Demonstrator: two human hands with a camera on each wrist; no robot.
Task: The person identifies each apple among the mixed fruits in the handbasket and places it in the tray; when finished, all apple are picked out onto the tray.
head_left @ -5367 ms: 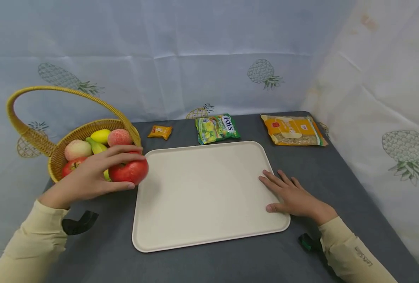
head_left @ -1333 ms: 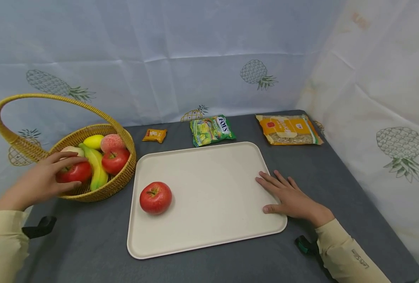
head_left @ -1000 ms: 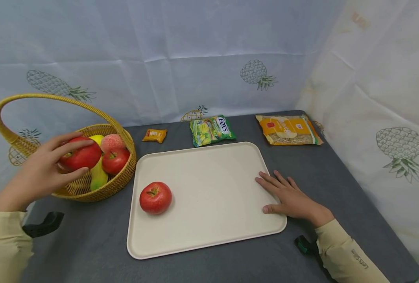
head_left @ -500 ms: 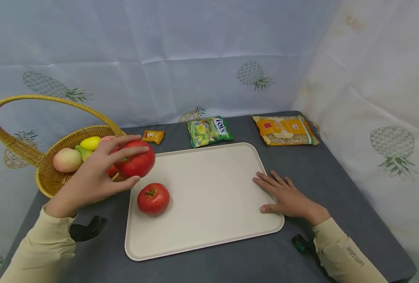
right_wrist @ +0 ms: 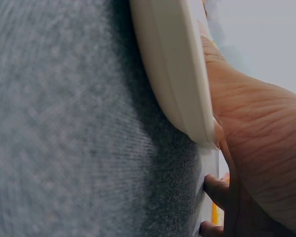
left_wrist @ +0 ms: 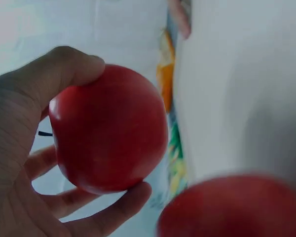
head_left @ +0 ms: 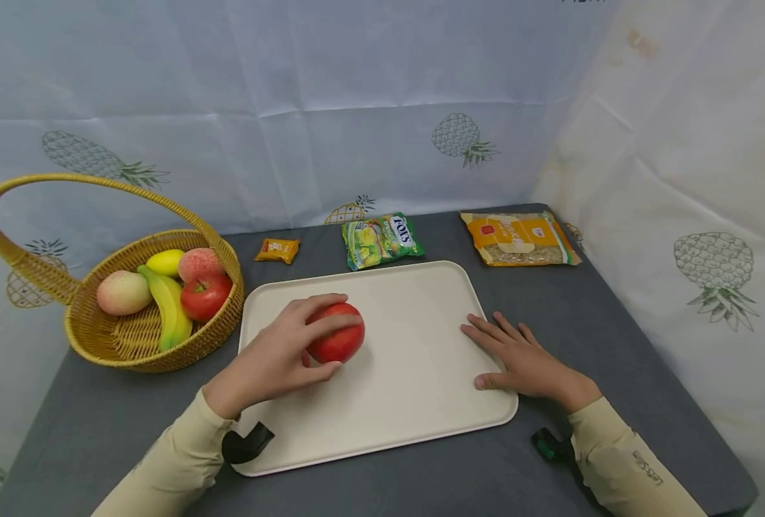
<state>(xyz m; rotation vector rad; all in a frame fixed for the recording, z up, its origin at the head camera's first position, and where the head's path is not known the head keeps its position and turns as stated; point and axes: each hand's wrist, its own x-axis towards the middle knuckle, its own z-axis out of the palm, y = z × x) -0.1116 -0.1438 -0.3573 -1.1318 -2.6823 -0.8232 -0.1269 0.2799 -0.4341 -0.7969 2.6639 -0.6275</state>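
My left hand (head_left: 271, 359) grips a red apple (head_left: 338, 333) over the left half of a cream tray (head_left: 414, 402). In the left wrist view, thumb and fingers wrap this apple (left_wrist: 111, 131), its dark stem toward the palm, and it appears raised off the tray. A second red apple (left_wrist: 237, 210) sits lower right in that view; in the head view the left hand hides nearly all of it. My right hand (head_left: 518, 359) rests with spread fingers on the tray's right edge. The right wrist view shows that hand (right_wrist: 256, 133) beside the tray's rim (right_wrist: 180, 74).
At the left stands a wicker basket (head_left: 113, 353) with a tall handle, holding a banana (head_left: 170, 316), a lemon (head_left: 165, 263), peaches (head_left: 123, 293) and an apple (head_left: 205, 296). Behind the tray lie a small orange packet (head_left: 277, 250), a green candy bag (head_left: 382, 240) and an orange-yellow bag (head_left: 519, 239).
The first apple went from my left hand onto the tray. That hand then took another apple out of the basket and carried it right, over the tray. My right hand stayed put.
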